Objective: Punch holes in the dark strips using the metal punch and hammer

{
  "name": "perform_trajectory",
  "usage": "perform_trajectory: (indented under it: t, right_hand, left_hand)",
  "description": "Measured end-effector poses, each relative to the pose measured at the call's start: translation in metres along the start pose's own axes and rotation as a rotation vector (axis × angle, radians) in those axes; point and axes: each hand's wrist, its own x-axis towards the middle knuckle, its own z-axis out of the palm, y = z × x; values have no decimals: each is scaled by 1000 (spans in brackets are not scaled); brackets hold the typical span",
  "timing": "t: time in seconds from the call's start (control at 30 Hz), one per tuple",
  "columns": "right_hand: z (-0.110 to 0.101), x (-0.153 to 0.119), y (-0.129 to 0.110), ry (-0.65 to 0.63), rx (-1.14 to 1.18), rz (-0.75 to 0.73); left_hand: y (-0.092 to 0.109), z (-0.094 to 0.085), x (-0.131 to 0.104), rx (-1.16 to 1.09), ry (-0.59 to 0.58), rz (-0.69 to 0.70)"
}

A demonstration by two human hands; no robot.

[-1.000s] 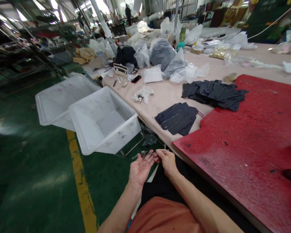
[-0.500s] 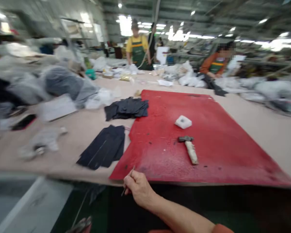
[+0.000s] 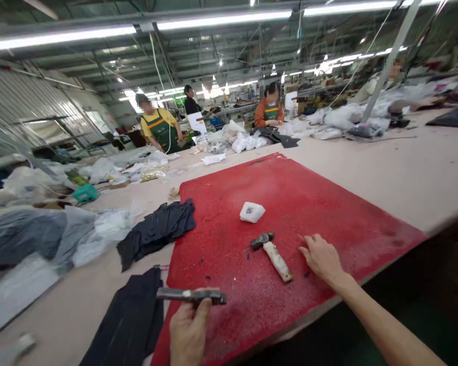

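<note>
My left hand (image 3: pixel 189 328) is closed around a dark metal bar-shaped tool (image 3: pixel 189 295), held level above the front left part of a red mat (image 3: pixel 221 254). The tool's exact kind cannot be made out. My right hand (image 3: pixel 322 256) is low over the mat, fingers a little apart, with nothing visible in them. To its left lies a hammer (image 3: pixel 273 256) with a dark metal head and a pale wrapped handle. Behind the hammer sits a white block (image 3: pixel 252 212) with a dark spot on top.
Dark fabric pieces lie in a near stack (image 3: pixel 127 315) and a farther stack (image 3: pixel 158 229) left of the mat. Bagged goods (image 3: pixel 26 234) and a teal container (image 3: pixel 85 193) stand at the left. Co-workers in a yellow sleeve (image 3: pixel 168 119) and orange clothing (image 3: pixel 261 114) are across the table.
The view has swung right. My left hand has come up from below the table edge with the metal tool. My right hand has moved right over the mat; its thin stick no longer shows.
</note>
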Motion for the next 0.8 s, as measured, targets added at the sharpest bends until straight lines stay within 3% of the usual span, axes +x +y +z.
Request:
perform_trajectory:
  t: [0.13, 0.27, 0.4, 0.5, 0.6, 0.67, 0.8]
  right_hand:
    - [27, 2, 12, 149, -99, -38]
    - [45, 3, 18, 220, -49, -16]
    - [51, 7, 24, 216, 6, -18]
    - [52, 10, 26, 213, 43, -6]
    - [51, 12, 26, 210, 73, 11]
    - [51, 13, 27, 206, 86, 22]
    - [54, 14, 29, 200, 103, 28]
  left_hand:
    - [34, 85, 76, 202, -177, 283]
    - [65, 162, 156, 349, -208, 482]
    - [64, 220, 212, 426, -180, 584]
    - [35, 244, 235, 465, -165, 612]
    - [7, 253, 247, 531, -208, 550]
    - [2, 253, 251, 558, -254, 532]
    - [13, 251, 255, 538, -292, 605]
